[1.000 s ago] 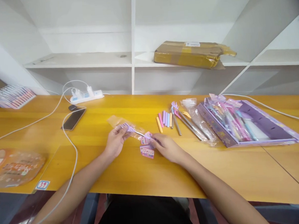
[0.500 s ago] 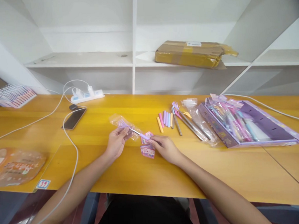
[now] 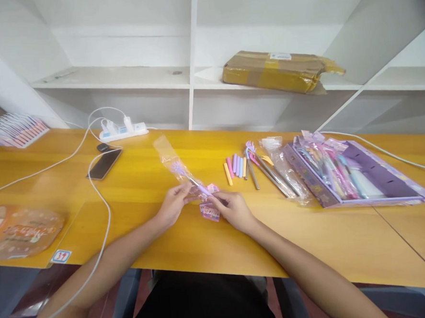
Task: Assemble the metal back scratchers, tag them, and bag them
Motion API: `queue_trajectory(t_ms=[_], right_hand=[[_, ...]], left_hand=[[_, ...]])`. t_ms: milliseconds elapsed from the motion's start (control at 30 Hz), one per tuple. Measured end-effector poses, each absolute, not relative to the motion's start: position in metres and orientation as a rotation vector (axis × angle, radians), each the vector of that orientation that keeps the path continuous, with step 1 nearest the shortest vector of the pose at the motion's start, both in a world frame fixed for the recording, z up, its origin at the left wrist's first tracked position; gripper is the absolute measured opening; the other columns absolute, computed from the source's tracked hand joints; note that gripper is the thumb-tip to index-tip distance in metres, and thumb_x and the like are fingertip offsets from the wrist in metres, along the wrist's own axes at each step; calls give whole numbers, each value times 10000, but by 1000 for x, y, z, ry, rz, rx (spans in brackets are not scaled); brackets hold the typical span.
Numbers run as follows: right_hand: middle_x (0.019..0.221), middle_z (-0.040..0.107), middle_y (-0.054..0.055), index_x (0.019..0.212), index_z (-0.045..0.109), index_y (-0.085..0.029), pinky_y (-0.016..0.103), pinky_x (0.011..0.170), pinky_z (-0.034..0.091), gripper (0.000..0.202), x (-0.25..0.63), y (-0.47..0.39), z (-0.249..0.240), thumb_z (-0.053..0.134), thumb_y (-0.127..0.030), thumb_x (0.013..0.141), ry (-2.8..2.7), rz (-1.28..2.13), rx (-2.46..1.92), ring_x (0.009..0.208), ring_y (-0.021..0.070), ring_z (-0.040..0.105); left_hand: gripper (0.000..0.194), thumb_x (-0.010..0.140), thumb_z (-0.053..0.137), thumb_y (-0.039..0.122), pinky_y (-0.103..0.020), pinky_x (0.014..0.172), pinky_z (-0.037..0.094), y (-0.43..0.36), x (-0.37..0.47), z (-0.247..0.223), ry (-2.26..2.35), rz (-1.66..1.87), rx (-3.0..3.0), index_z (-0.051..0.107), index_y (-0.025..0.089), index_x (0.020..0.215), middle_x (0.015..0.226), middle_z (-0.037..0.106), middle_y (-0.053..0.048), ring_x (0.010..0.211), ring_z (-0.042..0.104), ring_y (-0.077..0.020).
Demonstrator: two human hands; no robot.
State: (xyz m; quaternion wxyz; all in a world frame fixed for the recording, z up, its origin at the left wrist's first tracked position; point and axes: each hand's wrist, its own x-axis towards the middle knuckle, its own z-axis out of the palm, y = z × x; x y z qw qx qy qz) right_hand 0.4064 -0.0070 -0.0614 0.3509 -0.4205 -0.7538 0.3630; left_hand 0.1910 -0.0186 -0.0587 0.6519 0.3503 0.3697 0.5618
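Note:
A purple back scratcher [image 3: 195,181] with a claw-shaped head, metal rod and purple grip lies slantwise between my hands. Its head is inside a clear plastic sleeve [image 3: 166,150] that stretches up and left. My left hand [image 3: 172,205] pinches the sleeve's lower edge beside the rod. Closed on the grip end is my right hand [image 3: 233,208]. Under the grip, pink and purple printed cards [image 3: 210,212] lie on the table, partly covered by the right fingers. To the right are several loose coloured grips [image 3: 237,166] and bare metal scratcher rods [image 3: 271,177] with coloured claw heads.
A purple display box [image 3: 326,190] with several wrapped items stands at the right. Behind are a power strip [image 3: 122,132], a phone [image 3: 105,164] and a shelf with a taped carton [image 3: 265,74]. A white cable [image 3: 107,208] crosses my left forearm; an orange bag [image 3: 26,230] lies left.
My left hand has shifted from the scratcher's head down along the rod, toward my right hand. The sleeve now extends farther up, with the head exposed to view inside it.

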Motion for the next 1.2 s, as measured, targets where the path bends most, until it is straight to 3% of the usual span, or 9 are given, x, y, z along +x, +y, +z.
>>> queue_trajectory(t_ms=[100,167,300,433,600,833,1200], right_hand=[[645,587,10,907,761,-191,278,593,441,467,409,-6,-59,577,-611,993,-1941,1011,-1075,631,171,562],[661,571,-7,1030,739,-205,271,575,438,417,410,-7,-57,613,-598,979,-1910,1137,-1014,606,153,536],[800,583,-29,1270,583,-256,247,522,419,438,411,-9,-51,657,-562,965,-1698,1476,-807,552,102,478],[991,677,35,1178,586,-248,260,554,458,367,414,-8,-45,677,-530,961,-1610,1646,-655,600,98,539],[934,707,30,1038,601,-234,262,581,478,340,415,-6,-50,780,-483,893,-1575,1681,-673,643,118,615],[686,661,-40,902,587,-219,240,530,461,414,410,-5,-64,855,-521,808,-1694,1510,-828,529,103,562],[735,677,-22,1047,640,-233,243,552,480,413,415,-7,-72,823,-543,846,-2029,906,-844,556,112,569]], left_hand=[[357,819,863,460,-259,751,583,-10,182,-54,855,1401,685,803,147,979,963,760,-76,830,700,-148],[294,811,884,384,-180,621,508,-4,175,-53,865,1492,653,795,154,970,913,733,-28,685,614,-69],[248,787,903,318,-177,551,441,6,163,-53,857,1619,598,776,167,936,891,714,6,624,543,-46],[249,786,905,324,-197,591,467,11,157,-52,833,1645,540,759,169,916,849,705,11,657,572,-61],[269,762,922,335,-201,593,467,8,160,-51,837,1614,550,747,156,859,778,685,12,658,585,-73],[266,769,916,344,-188,641,488,-9,178,-56,848,1413,678,769,146,870,799,684,-2,694,584,-75],[348,774,904,373,-325,867,532,-19,186,-65,903,1179,923,740,139,971,956,757,-54,873,680,-178]])
